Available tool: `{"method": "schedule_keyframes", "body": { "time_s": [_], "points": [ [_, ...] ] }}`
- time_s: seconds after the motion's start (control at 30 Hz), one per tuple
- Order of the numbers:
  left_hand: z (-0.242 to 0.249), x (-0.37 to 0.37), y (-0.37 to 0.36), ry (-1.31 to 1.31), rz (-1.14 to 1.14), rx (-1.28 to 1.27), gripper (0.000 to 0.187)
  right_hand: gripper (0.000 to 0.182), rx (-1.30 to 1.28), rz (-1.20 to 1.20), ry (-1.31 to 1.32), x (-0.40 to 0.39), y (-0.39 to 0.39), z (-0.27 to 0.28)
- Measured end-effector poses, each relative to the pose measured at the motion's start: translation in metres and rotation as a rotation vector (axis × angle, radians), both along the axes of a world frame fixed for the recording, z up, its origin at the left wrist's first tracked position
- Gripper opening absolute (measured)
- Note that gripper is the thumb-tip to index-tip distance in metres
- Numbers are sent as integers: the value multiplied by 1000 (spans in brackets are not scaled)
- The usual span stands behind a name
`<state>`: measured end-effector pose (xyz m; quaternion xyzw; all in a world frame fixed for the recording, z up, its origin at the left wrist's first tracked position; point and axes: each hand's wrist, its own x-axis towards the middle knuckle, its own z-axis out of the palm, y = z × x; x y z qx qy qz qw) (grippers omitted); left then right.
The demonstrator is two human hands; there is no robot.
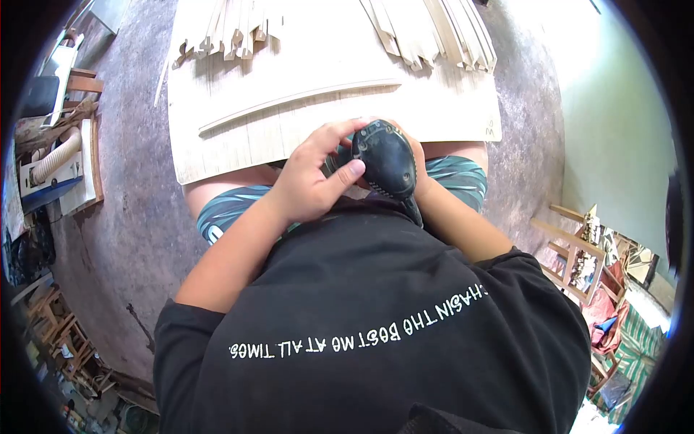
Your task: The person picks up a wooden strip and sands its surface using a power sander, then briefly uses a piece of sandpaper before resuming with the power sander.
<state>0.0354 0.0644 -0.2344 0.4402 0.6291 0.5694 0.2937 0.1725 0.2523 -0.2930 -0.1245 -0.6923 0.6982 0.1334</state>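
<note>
A dark, rounded power tool (387, 160) is held close to my body, just past the near edge of a pale board (253, 148). From the left, my left hand (318, 170) curls round the tool's side, its thumb and fingers touching the casing. My right hand (413, 155) is wrapped round the tool's far right side, with most of its fingers hidden behind it. On the board, beyond my hands, lies one long thin wood strip (300, 103).
Bundled wood strips lie at the board's far left (231, 36) and far right (434, 32). A ribbed hose (58, 155) sits at the left. Wooden frames (578, 253) stand at the right, and stacked wood pieces (61, 333) lie at the lower left.
</note>
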Motion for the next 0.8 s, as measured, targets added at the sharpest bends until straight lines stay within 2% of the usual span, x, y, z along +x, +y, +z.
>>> {"method": "schedule_keyframes", "body": {
  "time_s": [0.07, 0.13, 0.17, 0.23, 0.27, 0.3, 0.33, 0.4, 0.5, 0.63, 0.8],
  "points": [
    [1, -5, -2, -24, -29, 1, 54, 65, 132, 16, 10, -3, 1, -3],
    [2, -11, -5, -32, -53, 15, 53, 62, 463, 64, 109, -11, 7, 3],
    [2, -16, -9, -97, -60, -2, 55, 54, 334, 51, 33, -12, 4, 7],
    [8, -29, -16, 120, 11, -29, 59, 51, 486, 42, 60, -23, 5, 5],
    [8, -41, -21, 232, 47, -45, 62, 51, 691, 33, 49, -24, 8, 13],
    [-3, -62, -31, 292, 218, -112, 61, 51, 895, 12, 40, -29, 7, 30],
    [-19, -90, -45, 355, 391, -178, 60, 54, 882, -50, 90, -34, 15, 24],
    [-39, -143, -94, 584, 472, -421, 52, 53, 640, -186, -69, -37, 29, 23],
    [-76, -166, -142, 770, 419, -473, 39, 50, 807, -331, -90, -46, 57, 18],
    [-95, -162, -144, 663, 534, -423, 26, 45, 818, -324, -23, -60, 75, 13],
    [-92, -161, -145, 660, 504, -430, 26, 47, 827, -248, 23, -80, 70, 10]
  ]
}}
